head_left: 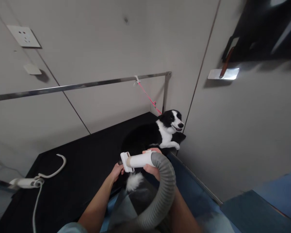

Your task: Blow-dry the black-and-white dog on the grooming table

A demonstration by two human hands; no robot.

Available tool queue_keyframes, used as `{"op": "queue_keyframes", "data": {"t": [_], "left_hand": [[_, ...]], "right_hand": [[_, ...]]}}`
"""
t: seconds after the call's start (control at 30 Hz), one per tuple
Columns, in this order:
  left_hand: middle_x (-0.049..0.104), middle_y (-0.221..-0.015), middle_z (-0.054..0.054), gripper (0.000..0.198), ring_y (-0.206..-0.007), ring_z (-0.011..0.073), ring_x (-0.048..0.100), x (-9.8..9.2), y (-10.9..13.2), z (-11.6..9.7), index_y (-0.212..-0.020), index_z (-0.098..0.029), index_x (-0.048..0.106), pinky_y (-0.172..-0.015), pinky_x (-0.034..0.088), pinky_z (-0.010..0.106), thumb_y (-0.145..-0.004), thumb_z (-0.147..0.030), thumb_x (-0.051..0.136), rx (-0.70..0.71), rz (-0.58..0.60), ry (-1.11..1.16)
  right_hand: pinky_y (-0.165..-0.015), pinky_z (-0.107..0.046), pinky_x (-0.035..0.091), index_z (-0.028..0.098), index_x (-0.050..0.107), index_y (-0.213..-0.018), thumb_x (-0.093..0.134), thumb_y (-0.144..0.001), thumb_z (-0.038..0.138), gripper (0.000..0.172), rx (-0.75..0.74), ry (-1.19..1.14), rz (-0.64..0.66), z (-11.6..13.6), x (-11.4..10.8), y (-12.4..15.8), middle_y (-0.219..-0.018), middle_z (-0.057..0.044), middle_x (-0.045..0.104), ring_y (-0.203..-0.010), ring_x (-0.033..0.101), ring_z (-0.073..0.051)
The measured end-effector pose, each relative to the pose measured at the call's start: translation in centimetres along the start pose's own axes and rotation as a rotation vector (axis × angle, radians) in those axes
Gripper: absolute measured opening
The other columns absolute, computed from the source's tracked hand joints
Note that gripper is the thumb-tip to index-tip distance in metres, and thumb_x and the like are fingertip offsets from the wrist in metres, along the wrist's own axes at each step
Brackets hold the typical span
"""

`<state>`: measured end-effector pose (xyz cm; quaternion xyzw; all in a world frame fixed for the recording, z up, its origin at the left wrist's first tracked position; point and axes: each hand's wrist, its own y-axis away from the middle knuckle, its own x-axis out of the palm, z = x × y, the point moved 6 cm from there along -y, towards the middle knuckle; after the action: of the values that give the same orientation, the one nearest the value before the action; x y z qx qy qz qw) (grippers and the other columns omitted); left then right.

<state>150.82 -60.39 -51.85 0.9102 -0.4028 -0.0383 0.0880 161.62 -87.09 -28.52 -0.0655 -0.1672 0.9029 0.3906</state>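
A black and white dog (157, 134) lies on a black grooming table (87, 168), its head toward the right corner. My right hand (152, 168) is wrapped round a white nozzle (137, 160) joined to a grey ribbed hose (163, 194), held above the dog's rear. My left hand (116, 171) rests at the dog's hindquarters beside the white-tipped tail (134, 182); its fingers are partly hidden behind the nozzle head.
A metal rail (87, 84) runs above the table, and a pink leash (149, 98) ties the dog to it. A white tool with a cord (29, 183) lies at the table's left edge. Grey walls stand close behind and to the right.
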Motion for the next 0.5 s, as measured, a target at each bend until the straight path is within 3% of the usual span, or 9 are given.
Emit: {"op": "queue_keyframes", "data": {"t": [0.13, 0.3, 0.5], "left_hand": [[0.034, -0.037, -0.005, 0.048, -0.037, 0.0055, 0.028, 0.0, 0.6, 0.6, -0.050, -0.020, 0.044, -0.043, 0.022, 0.024, -0.071, -0.051, 0.074, -0.007, -0.031, -0.036], [0.041, -0.042, -0.006, 0.042, -0.038, 0.0056, 0.029, 0.1, 0.8, 0.2, -0.055, -0.021, 0.046, -0.041, 0.022, 0.023, -0.061, -0.048, 0.078, -0.038, -0.123, -0.084], [0.061, -0.059, 0.003, 0.024, -0.056, 0.0173, 0.054, -0.6, 1.2, -1.0, -0.063, -0.018, 0.060, -0.052, 0.044, 0.028, -0.052, -0.032, 0.075, 0.115, -0.257, -0.206]], "right_hand": [[-0.099, -0.036, 0.052, 0.025, 0.060, -0.112, 0.074, -0.066, 0.022, 0.048, -0.009, 0.008, 0.054, -0.8, 0.6, -3.0, -0.113, -0.004, 0.072, -0.103, 0.067, -0.022], [-0.096, -0.034, 0.051, 0.024, 0.061, -0.109, 0.074, -0.066, 0.024, 0.046, -0.019, 0.025, 0.079, -1.3, 1.5, -4.5, -0.109, -0.003, 0.069, -0.096, 0.065, -0.020], [-0.084, -0.032, 0.056, 0.025, 0.065, -0.107, 0.082, -0.055, 0.031, 0.055, -0.003, -0.001, 0.122, -4.0, 3.8, -3.2, -0.098, 0.000, 0.071, -0.085, 0.068, -0.020]]}}
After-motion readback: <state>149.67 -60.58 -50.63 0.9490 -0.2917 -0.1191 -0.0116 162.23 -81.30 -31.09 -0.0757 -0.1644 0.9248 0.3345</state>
